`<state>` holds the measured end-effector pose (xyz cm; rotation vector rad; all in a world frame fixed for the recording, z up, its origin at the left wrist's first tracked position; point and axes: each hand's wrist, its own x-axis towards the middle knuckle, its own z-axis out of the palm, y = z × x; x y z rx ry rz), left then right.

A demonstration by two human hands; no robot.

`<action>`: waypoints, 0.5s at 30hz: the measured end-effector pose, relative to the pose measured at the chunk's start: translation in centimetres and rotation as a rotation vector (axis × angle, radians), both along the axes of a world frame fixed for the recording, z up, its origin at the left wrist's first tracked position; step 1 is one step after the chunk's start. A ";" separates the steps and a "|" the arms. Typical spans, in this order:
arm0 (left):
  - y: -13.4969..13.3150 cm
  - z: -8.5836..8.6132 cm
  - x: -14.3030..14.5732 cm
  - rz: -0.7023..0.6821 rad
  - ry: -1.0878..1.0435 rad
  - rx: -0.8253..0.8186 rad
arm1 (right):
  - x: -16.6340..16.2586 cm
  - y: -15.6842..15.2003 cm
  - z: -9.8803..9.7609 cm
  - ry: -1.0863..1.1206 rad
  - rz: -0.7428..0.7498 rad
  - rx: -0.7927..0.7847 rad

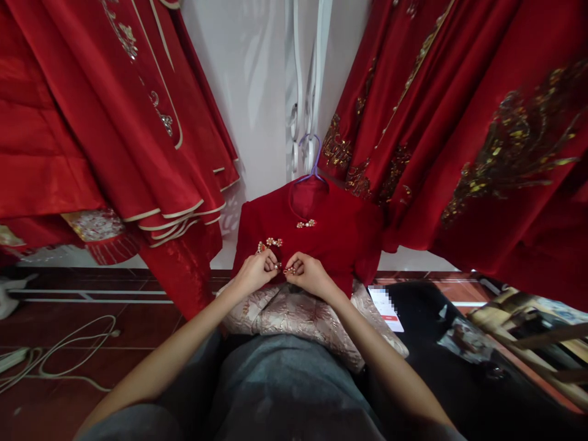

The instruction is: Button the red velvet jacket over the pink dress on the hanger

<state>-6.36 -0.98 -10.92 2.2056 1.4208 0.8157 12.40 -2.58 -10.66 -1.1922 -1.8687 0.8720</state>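
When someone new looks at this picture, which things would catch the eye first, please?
Probably the dark red top on a purple hanger in the middle, where the left hand and right hand pinch small beaded fastenings at its front. Next, perhaps the large red garments hanging at both sides, with gold-coloured decoration at the picture's right.

The premises appeared to be a clothing shop or garment workroom; which could not be determined. Sequinned red garments (pixel 459 135) hung at right, pale-piped red garments (pixel 142 147) at left. Between them, a red jacket (pixel 271 214) was on a purple hanger (pixel 315 171). A white-and-red card (pixel 384 309) lay at the far left corner of a black surface (pixel 422 367).
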 end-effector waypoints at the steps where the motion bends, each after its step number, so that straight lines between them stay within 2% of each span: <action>1: 0.1 0.1 -0.1 -0.008 -0.021 -0.010 | -0.4 0.1 -0.3 0.015 -0.029 0.002; 10: 0.9 -0.8 -0.6 -0.068 -0.093 -0.118 | -1.0 0.6 -1.3 0.058 -0.041 0.065; 15: 0.5 -0.4 -0.5 -0.035 -0.027 -0.040 | -0.8 0.6 -1.2 0.038 -0.042 0.083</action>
